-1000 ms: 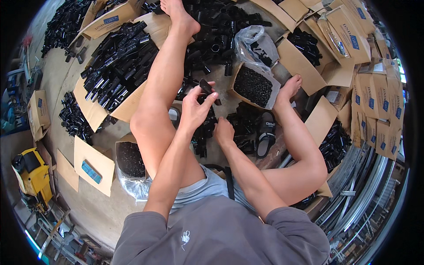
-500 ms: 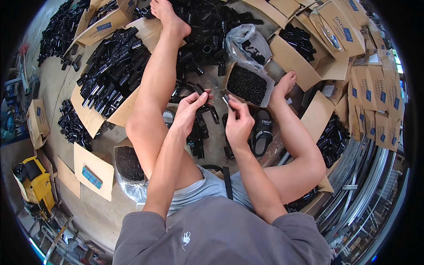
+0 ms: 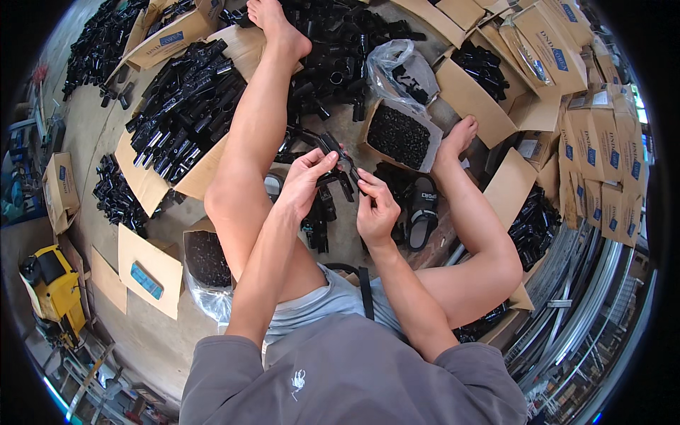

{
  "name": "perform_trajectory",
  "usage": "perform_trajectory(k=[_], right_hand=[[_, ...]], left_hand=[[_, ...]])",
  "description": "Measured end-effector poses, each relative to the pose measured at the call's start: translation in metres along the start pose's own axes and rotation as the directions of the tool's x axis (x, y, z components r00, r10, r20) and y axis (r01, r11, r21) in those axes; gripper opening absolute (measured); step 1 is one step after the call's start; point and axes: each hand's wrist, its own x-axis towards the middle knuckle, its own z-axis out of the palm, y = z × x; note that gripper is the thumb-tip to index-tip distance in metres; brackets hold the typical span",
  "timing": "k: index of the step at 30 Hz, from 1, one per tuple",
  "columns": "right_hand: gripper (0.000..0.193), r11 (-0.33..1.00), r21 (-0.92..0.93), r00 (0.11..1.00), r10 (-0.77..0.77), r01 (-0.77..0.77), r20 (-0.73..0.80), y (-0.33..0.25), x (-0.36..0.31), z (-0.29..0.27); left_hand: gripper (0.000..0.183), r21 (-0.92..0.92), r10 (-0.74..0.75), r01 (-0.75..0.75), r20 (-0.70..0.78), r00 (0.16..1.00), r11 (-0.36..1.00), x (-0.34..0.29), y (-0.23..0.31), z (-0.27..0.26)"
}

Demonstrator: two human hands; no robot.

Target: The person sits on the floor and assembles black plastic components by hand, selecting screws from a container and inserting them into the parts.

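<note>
My left hand (image 3: 306, 183) is closed round a black tubular plastic part (image 3: 330, 144), thumb on top, in front of my body between my legs. Against the right side of that part, my right hand (image 3: 378, 210) has its thumb and fingers pinched together. A narrow dark piece shows at those fingertips; whether it is separate from the tubular part I cannot tell. Just beyond my right hand stands a lined carton (image 3: 433, 144) filled with small black pieces (image 3: 399, 132). More black tubular parts (image 3: 322, 223) lie on the floor below my hands.
Heaps of black tubes (image 3: 188, 106) lie on flattened cardboard at the left. A clear plastic bag (image 3: 389, 67) and an open carton (image 3: 467, 92) stand ahead. Black sandal (image 3: 423, 216) near my right foot. Metal bars (image 3: 584, 304) and stacked cartons (image 3: 595, 152) line the right side.
My right hand has moved slightly left, bringing its fingertips from apart to against the black part in my left hand. The part has tilted; my left hand stays nearly in place.
</note>
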Motion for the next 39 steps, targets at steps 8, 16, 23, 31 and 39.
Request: perform_trajectory(k=[8, 16, 23, 31, 39], right_hand=[[0.03, 0.989, -0.132, 0.993, -0.053, 0.067, 0.103, 0.014, 0.02, -0.009], [0.02, 0.845, -0.358, 0.911, 0.41, -0.396, -0.042, 0.141, 0.089, -0.017], [0.033, 0.536, -0.723, 0.66, 0.737, -0.437, 0.147, 0.138, 0.108, 0.014], [0.027, 0.416, -0.682, 0.575, 0.818, -0.601, -0.009, 0.156, 0.107, 0.033], [0.025, 0.481, -0.543, 0.628, 0.77, -0.688, -0.114, 0.149, 0.096, 0.03]], left_hand=[[0.028, -0.028, 0.054, -0.057, -0.11, 0.992, 0.998, 0.005, 0.001, -0.006], [0.024, 0.152, 0.303, -0.274, -0.218, 0.928, 0.95, 0.009, 0.005, 0.005], [0.031, 0.25, 0.181, -0.156, -0.079, 0.98, 0.956, 0.006, 0.004, 0.002], [0.026, 0.277, 0.216, -0.188, -0.071, 0.974, 0.942, 0.011, -0.004, 0.005], [0.025, 0.275, 0.198, -0.178, -0.047, 0.979, 0.945, 0.013, -0.009, 0.005]])
